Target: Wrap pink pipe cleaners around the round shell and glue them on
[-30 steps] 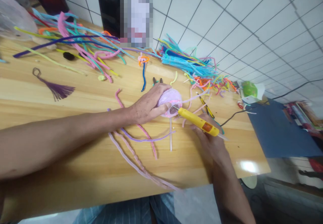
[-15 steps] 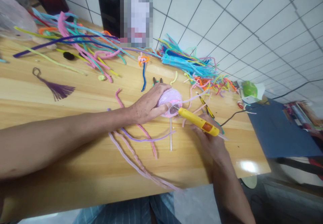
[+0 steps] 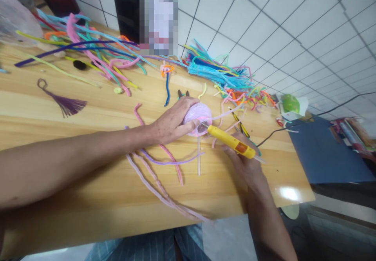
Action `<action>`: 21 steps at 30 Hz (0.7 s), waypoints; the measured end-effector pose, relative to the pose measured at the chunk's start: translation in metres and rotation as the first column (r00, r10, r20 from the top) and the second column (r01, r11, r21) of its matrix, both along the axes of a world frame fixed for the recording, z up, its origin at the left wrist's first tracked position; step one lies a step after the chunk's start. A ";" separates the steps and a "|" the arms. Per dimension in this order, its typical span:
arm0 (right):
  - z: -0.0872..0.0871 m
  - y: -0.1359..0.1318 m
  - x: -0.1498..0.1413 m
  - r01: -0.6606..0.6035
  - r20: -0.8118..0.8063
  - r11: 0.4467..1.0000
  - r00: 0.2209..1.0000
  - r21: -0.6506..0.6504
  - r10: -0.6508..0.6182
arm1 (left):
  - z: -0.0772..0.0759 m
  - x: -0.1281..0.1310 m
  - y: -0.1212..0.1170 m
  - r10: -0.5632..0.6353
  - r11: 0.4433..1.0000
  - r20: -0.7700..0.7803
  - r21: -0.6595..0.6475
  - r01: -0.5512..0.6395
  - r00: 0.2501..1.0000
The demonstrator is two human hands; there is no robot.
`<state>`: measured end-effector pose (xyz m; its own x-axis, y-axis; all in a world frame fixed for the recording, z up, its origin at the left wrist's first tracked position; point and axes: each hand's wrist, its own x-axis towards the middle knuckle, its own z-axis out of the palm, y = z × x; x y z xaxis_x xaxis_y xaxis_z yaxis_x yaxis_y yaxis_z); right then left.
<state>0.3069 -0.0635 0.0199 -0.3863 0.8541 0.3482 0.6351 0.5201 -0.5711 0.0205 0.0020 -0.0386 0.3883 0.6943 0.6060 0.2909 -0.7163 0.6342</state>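
Observation:
My left hand [image 3: 176,122] is closed around a rounded lilac-and-pink form wound from pipe cleaners [image 3: 196,114], with a hollow at its near side. A loose lilac end runs from it to the right. In my right hand [image 3: 242,157] is a yellow glue gun [image 3: 230,140], its metal nozzle at the opening of the form; a clear glue stick pokes out of its back end. Whether the nozzle touches the form I cannot tell. On the table just below lies a pale translucent stick [image 3: 199,159]. Pink pipe cleaners [image 3: 172,157] and a lilac one [image 3: 147,180] lie under and below my left forearm.
A bundle of blue pipe cleaners [image 3: 217,71] and colourful scraps [image 3: 249,97] line the wall. More pipe cleaners [image 3: 96,49] heap at the back left, near a purple tassel [image 3: 66,102]. A yellow-and-black cutter [image 3: 240,123] and a black cord [image 3: 272,134] lie at right.

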 end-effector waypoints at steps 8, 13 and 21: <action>-0.001 -0.001 0.002 -0.008 0.006 1.000 1.000 0.007 0.008 | 0.000 0.000 0.000 -0.001 1.000 0.008 -0.018 0.001 1.000; -0.001 -0.002 0.001 -0.003 -0.004 1.000 1.000 -0.003 0.003 | -0.002 0.000 0.001 -0.007 1.000 0.010 -0.006 0.007 1.000; 0.001 -0.002 -0.002 0.017 -0.011 1.000 1.000 -0.001 -0.017 | 0.000 0.000 0.000 0.002 1.000 -0.005 -0.005 -0.002 1.000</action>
<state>0.3047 -0.0650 0.0209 -0.3678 0.8610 0.3514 0.6374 0.5085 -0.5789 0.0208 0.0018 -0.0388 0.3899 0.6980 0.6007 0.2956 -0.7126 0.6362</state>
